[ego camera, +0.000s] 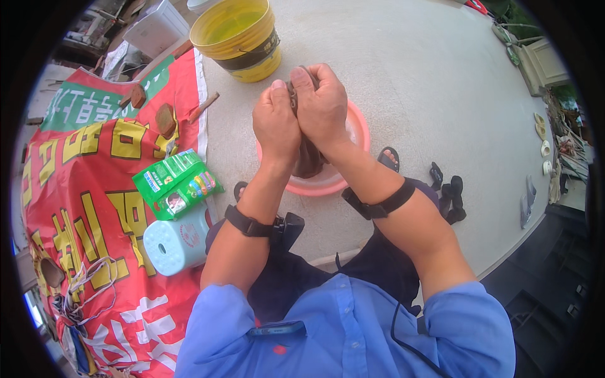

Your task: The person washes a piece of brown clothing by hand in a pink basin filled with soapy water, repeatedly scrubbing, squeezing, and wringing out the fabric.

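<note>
Both my fists grip a wet-looking dark brown cloth (pixel 309 159) above a pink plastic basin (pixel 361 127). My left hand (pixel 276 124) closes on one side of it, thumb uppermost. Pressed against it, my right hand (pixel 322 107) clutches the cloth a little farther out. Part of the cloth shows between the fists, and the rest hangs below my wrists over the basin. Whitish, sudsy water (pixel 326 182) shows inside the basin. My hands and forearms hide much of the basin's middle, and the cloth's full shape cannot be seen.
A yellow bucket (pixel 257 61) of water stands beyond my hands. To the left, a green detergent bag (pixel 177 182) and a light-blue plastic stool (pixel 177 241) rest by a red banner (pixel 156 264) weighted with bricks (pixel 165 120). Dark socks (pixel 453 198) lie on the concrete at right.
</note>
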`<control>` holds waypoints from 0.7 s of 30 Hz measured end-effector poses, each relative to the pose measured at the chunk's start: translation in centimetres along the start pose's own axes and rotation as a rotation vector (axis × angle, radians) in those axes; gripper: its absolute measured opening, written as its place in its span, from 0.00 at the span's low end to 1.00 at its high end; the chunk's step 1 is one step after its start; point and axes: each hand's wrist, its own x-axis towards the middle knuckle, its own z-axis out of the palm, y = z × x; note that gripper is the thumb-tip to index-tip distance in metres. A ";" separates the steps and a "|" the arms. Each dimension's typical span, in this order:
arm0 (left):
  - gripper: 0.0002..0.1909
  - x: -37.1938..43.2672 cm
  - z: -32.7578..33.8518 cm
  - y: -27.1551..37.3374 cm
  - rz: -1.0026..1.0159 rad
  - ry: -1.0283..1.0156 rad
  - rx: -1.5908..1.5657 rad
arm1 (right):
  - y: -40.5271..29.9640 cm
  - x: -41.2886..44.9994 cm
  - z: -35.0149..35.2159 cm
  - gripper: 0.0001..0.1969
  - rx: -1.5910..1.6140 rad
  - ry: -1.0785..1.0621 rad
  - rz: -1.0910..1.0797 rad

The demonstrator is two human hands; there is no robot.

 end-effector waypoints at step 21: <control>0.16 1.3 -1.1 0.1 -0.330 -0.217 -0.629 | -0.1 -3.6 -0.7 0.09 0.075 -0.189 -0.180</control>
